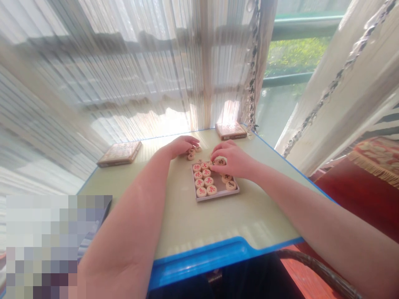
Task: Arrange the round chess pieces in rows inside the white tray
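A shallow grey tray (218, 194) on a pale table (187, 216) holds several round wooden chess discs (204, 181) with red and black characters. My right hand (233, 158) rests over the tray's far end, fingers curled round a disc (221, 161). My left hand (181, 145) lies just beyond the tray, fingers bent over a few loose discs (191, 156) on the table.
Two flat wooden boxes lie on the table: one at far left (120, 153), one at the far right corner (230, 130). The table has a blue rim (202, 257). Sheer curtains (124, 74) hang close behind. A red cushioned seat (358, 195) stands to the right.
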The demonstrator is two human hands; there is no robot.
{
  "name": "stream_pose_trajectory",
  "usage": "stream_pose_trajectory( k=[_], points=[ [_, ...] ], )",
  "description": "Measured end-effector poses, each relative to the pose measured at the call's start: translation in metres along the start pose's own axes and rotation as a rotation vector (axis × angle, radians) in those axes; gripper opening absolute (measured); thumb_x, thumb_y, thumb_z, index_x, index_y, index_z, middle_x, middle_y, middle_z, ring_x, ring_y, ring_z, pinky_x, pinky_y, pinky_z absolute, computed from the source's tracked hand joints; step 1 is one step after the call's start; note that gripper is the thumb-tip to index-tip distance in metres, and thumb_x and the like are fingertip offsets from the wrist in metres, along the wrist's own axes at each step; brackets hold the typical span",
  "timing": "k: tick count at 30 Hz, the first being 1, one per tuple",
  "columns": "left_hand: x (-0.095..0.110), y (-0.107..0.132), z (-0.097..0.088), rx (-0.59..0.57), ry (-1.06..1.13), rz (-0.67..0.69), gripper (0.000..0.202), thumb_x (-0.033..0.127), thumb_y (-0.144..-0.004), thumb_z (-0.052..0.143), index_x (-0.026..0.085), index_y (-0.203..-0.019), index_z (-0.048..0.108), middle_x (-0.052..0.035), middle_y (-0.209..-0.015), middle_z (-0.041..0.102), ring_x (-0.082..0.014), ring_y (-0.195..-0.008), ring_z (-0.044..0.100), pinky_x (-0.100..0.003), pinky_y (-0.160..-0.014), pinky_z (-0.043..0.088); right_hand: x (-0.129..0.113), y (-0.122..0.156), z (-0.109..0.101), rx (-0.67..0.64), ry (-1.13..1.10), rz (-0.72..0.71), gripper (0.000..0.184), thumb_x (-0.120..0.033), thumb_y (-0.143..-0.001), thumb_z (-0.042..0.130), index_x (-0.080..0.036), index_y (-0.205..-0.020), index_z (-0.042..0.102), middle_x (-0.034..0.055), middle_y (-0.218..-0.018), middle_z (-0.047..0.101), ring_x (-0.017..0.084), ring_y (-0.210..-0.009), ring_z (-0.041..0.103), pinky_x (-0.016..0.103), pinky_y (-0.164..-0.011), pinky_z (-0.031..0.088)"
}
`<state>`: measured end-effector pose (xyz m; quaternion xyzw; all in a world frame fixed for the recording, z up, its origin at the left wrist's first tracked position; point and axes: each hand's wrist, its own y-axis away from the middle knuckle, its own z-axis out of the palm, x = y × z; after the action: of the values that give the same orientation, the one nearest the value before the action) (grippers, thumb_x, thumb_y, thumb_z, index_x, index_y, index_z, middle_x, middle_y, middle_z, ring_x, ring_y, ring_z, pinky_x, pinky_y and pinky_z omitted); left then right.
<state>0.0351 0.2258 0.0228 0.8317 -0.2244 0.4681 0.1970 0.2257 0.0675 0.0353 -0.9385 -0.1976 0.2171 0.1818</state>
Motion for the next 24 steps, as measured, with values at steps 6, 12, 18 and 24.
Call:
stream_pose_trajectory(
  k=[6,12,18,24],
  points=[
    [-0.0004,0.0004,-0.0016,0.006,0.043,-0.001,0.052,0.006,-0.055,0.051,0.019,-0.103,0.064,-0.0063,-0.11,0.066,-0.0196,-0.094,0.062,-0.028,-0.075,0.052,-0.0004,-0.0003,0.0055,-0.035,0.041,0.011,0.017,-0.035,-0.07,0.068,-0.021,-0.079,0.071,0.0057,-0.095,0.062,0.023,-0.096,0.048,0.037,-0.091,0.04],
    [0.0016,0.0023,-0.0009,0.019,0.044,-0.008,0.048,0.007,-0.057,0.051,0.019,-0.102,0.064,-0.006,-0.109,0.067,-0.0189,-0.095,0.062,-0.029,-0.079,0.051,0.0008,-0.0012,0.0058,-0.028,0.083,0.014,0.017,-0.035,-0.071,0.066,-0.021,-0.079,0.071,0.0061,-0.095,0.062,0.024,-0.095,0.048,0.037,-0.09,0.041],
    [0.0009,0.0025,-0.001,0.031,0.017,0.008,0.044,0.011,-0.06,0.056,0.021,-0.102,0.065,-0.0056,-0.108,0.068,-0.019,-0.093,0.063,-0.03,-0.079,0.051,0.0007,-0.0008,0.0066,-0.036,0.095,0.034,0.018,-0.035,-0.071,0.066,-0.023,-0.083,0.071,0.0052,-0.094,0.062,0.023,-0.091,0.048,0.036,-0.087,0.042],
    [-0.0034,-0.0015,-0.0018,0.039,0.039,0.027,0.041,0.014,-0.06,0.06,0.02,-0.101,0.066,-0.0068,-0.107,0.068,-0.0194,-0.093,0.063,-0.031,-0.081,0.051,0.0013,-0.0006,0.0067,-0.032,0.111,0.03,0.019,-0.036,-0.071,0.066,-0.023,-0.084,0.071,0.0053,-0.093,0.062,0.023,-0.091,0.048,0.036,-0.087,0.042]
  ],
)
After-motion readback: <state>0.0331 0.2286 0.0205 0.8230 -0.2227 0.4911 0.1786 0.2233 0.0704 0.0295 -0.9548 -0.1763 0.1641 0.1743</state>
